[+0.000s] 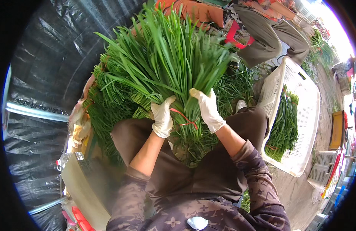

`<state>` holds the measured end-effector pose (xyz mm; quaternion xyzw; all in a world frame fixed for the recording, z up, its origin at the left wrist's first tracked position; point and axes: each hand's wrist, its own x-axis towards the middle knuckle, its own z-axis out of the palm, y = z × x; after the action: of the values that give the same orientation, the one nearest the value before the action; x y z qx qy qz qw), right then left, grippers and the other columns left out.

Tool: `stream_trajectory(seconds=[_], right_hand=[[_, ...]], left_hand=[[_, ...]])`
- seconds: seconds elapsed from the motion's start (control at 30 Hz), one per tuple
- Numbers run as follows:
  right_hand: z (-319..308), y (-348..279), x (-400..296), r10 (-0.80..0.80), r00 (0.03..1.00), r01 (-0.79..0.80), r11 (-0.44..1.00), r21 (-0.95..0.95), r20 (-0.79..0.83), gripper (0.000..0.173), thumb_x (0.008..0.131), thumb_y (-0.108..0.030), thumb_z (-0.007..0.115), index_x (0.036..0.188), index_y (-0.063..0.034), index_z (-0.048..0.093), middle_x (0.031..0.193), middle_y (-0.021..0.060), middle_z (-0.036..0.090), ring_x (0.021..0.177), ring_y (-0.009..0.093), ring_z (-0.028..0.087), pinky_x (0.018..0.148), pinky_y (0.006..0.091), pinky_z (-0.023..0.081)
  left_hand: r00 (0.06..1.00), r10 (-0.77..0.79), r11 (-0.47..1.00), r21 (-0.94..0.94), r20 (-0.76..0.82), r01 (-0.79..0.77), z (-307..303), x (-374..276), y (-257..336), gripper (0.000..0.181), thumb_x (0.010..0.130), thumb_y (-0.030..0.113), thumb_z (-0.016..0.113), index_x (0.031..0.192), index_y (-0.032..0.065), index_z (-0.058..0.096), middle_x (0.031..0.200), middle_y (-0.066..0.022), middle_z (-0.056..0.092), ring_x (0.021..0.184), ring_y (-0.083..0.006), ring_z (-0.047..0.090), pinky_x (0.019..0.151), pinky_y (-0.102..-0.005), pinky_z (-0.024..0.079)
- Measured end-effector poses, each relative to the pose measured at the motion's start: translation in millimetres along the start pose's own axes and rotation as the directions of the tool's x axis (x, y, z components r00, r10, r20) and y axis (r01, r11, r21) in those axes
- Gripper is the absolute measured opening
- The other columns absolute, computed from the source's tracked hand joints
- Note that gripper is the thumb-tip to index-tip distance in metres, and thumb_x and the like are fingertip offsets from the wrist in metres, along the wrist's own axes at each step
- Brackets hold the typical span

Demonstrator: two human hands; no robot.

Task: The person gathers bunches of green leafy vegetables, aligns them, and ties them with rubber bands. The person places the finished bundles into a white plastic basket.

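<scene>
A large bunch of green garlic chives (172,63) fans out in front of me, its leaves spread away from my lap. A red tie (185,119) goes around its lower part, between my hands. My left hand (162,117), in a white glove, grips the near left side of the bunch. On the other side, my right hand (208,111), gloved alike, holds it with the thumb on the leaves. A pile of chives (108,106) lies to the left and behind the held bunch, some of it tied in red.
At right stands a white plastic crate (306,124) with a tied chive bundle (284,124) inside. Loose leaves (238,83) litter the ground. Beyond, a co-worker (270,34) sits by a red stool (237,34) and more chives. Black sheeting (50,57) hangs at left, above a pale box (82,190).
</scene>
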<state>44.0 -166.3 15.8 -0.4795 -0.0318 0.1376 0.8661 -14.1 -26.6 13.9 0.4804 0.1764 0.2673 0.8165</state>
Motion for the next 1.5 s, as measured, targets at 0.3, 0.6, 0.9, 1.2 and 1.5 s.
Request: stream_trajectory(seconds=[0.3,0.6,0.9,1.2,1.5], right_hand=[[-1,-20,-1,-0.072,0.971,0.103,0.987,-0.127,0.228,0.073,0.087,-0.015,0.079,0.148,-0.001,0.04,0.137,0.0147,0.055,0.122,0.022,0.054,0.104,0.0361,0.045],[5,-55,-11,-0.726,0.574,0.763,0.307,-0.57,0.378,0.043,0.079,-0.004,0.08,0.119,-0.0084,0.065,0.093,0.0042,0.062,0.083,0.018,0.06,0.078,0.0315,0.048],[12,-74,4,-0.556,0.719,0.602,0.199,-0.774,0.417,0.016,0.082,-0.013,0.077,0.096,-0.0112,0.071,0.075,0.0023,0.06,0.063,0.019,0.056,0.064,0.0319,0.046],[-3,-90,-4,-0.494,0.764,0.563,0.195,-0.803,0.415,0.027,0.077,-0.023,0.082,0.102,-0.0164,0.072,0.066,-0.0014,0.056,0.055,0.019,0.052,0.061,0.0318,0.042],[-21,-78,1,-0.664,0.745,0.522,0.523,-0.673,0.063,0.003,0.09,-0.013,0.07,0.091,-0.0102,0.071,0.085,0.0048,0.07,0.075,0.017,0.066,0.068,0.0295,0.053]], left_hand=[[0.961,-0.264,0.9,-0.339,0.079,0.275,-25,17,-6,0.019,0.096,0.009,0.057,0.112,0.0041,0.065,0.103,-0.0094,0.07,0.088,-0.0242,0.07,0.078,-0.0393,0.059],[0.977,-0.21,0.941,-0.276,-0.032,0.193,-13,8,1,0.022,0.088,0.0,0.063,0.11,0.0028,0.066,0.104,-0.008,0.071,0.086,-0.0224,0.069,0.076,-0.0375,0.058],[0.993,-0.116,0.98,-0.163,0.003,0.115,5,-1,4,0.035,0.083,-0.01,0.066,0.115,0.0035,0.063,0.11,-0.0072,0.07,0.09,-0.0212,0.069,0.079,-0.0363,0.058],[0.991,-0.125,0.983,-0.13,0.054,0.131,-5,5,-8,0.04,0.082,-0.008,0.071,0.119,0.0039,0.061,0.112,-0.0071,0.07,0.094,-0.0211,0.069,0.083,-0.035,0.056],[0.989,-0.149,0.979,-0.139,0.005,0.148,-1,6,-4,0.043,0.08,-0.01,0.07,0.119,0.004,0.06,0.113,-0.0075,0.069,0.095,-0.0209,0.067,0.085,-0.0354,0.054]])
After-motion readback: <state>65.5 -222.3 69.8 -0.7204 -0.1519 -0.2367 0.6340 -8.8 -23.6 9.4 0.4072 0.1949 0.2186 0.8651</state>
